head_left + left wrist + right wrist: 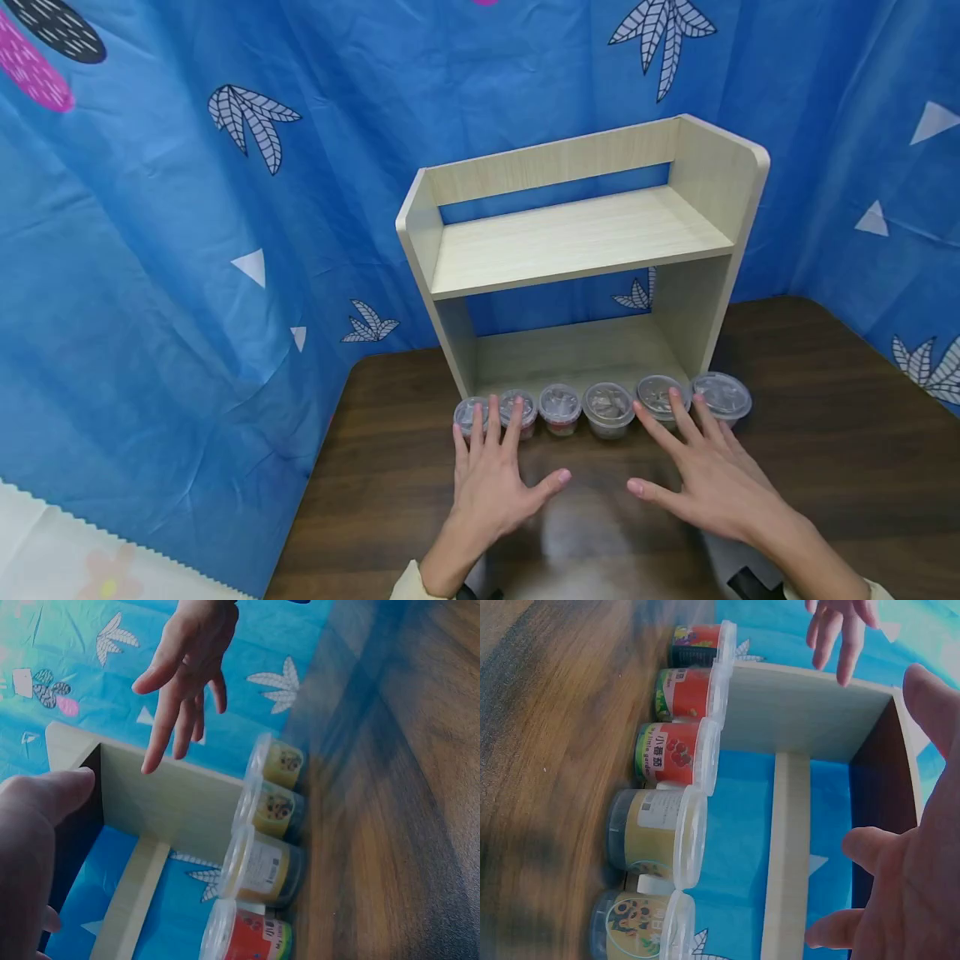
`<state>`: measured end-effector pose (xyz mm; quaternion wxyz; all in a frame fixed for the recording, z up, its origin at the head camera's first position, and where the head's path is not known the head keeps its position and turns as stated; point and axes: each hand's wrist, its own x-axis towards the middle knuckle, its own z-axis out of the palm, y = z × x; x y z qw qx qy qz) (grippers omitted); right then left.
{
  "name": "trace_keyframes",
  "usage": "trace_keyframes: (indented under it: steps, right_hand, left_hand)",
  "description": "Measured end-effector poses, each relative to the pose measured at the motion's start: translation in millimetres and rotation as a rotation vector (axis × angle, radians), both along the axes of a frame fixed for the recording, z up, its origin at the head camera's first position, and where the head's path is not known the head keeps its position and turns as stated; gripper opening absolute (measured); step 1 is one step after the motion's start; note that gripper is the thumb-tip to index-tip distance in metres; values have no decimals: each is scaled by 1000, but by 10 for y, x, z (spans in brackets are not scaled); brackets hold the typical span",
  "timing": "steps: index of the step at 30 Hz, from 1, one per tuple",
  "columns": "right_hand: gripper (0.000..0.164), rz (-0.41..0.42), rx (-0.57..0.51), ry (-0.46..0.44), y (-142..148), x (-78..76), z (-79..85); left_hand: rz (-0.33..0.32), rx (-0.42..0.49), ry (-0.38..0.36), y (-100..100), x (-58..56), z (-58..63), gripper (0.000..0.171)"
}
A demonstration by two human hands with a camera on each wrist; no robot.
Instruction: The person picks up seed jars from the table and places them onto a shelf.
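Several lidded clear plastic cups stand in a row along the front of a small wooden shelf. In the head view my left hand, fingers spread, hovers over the two leftmost cups. My right hand, also spread, is by the two rightmost cups. Neither hand grips anything; whether fingertips touch the lids I cannot tell. Between the hands stand a small cup and a larger cup. The right wrist view shows a red-labelled cup and a yellow-labelled cup.
The two-tier pale wooden shelf stands at the back of the dark wooden table. Behind it hangs a blue patterned curtain, which also runs along both sides. A white scalloped cloth shows at the lower left.
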<state>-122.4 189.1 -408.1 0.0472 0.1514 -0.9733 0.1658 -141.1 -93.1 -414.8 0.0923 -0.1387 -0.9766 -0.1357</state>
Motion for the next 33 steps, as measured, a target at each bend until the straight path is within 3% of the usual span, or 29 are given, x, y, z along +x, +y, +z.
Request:
trace_keyframes:
  steps: [5, 15, 26, 33]
  right_hand:
    - [93, -15, -1, 32, 19, -13, -5]
    - [93, -71, -92, 105, 40, -16, -107]
    - [92, -140, -171, 158, 123, -62, -227]
    - [91, -151, -256, 267, 171, -94, -287]
  left_hand:
    - [-21, 82, 75, -54, -15, 12, 101]
    - [-97, 276, 358, -214, -95, 25, 90]
    - [-92, 356, 527, -565, -291, 139, 86]
    - [-127, 398, 655, -679, -396, 238, 81]
